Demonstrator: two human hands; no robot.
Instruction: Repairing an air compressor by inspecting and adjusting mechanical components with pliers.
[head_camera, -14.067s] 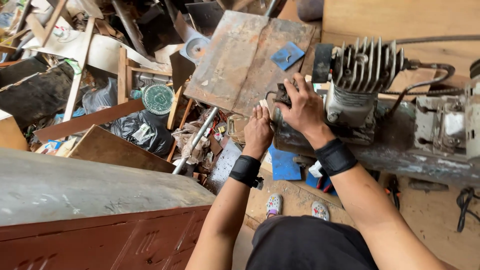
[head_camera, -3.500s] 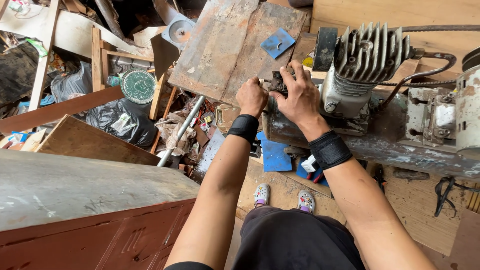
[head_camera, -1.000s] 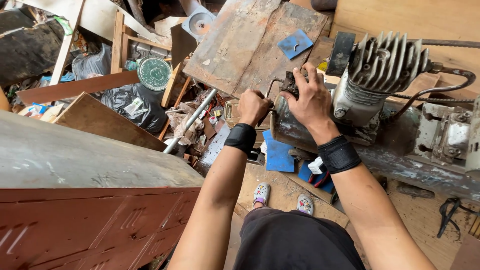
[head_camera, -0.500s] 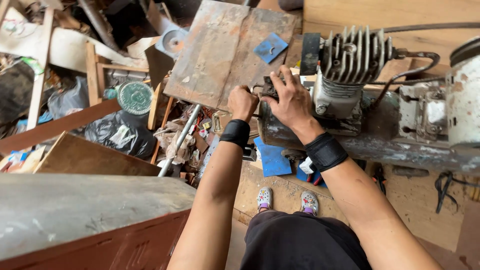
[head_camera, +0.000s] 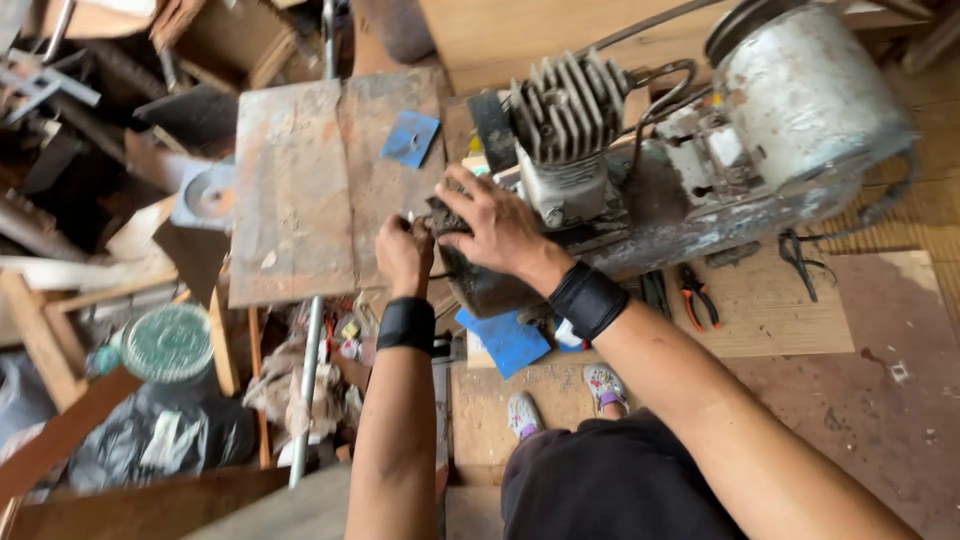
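An old grey air compressor (head_camera: 700, 160) with a finned cylinder head (head_camera: 565, 105) and a dirty round tank (head_camera: 810, 90) lies on a wooden board. My right hand (head_camera: 495, 225) is spread over a dark part at the compressor's left end, fingers pressing on it. My left hand (head_camera: 403, 252) is closed in a fist right beside it, gripping something small at that same end; what it grips is hidden. Both wrists wear black bands.
A rusty metal sheet (head_camera: 320, 190) with a blue scrap (head_camera: 410, 138) lies left of the compressor. Pliers with red handles (head_camera: 697, 295) rest on the board. A metal pipe (head_camera: 310, 385), a green round lid (head_camera: 165, 343), black bags and wood offcuts crowd the left. My shoes (head_camera: 565, 395) stand below.
The view has swung right and closer, so the tank now shows. Both hands stay at the compressor's left end in nearly the same grip.
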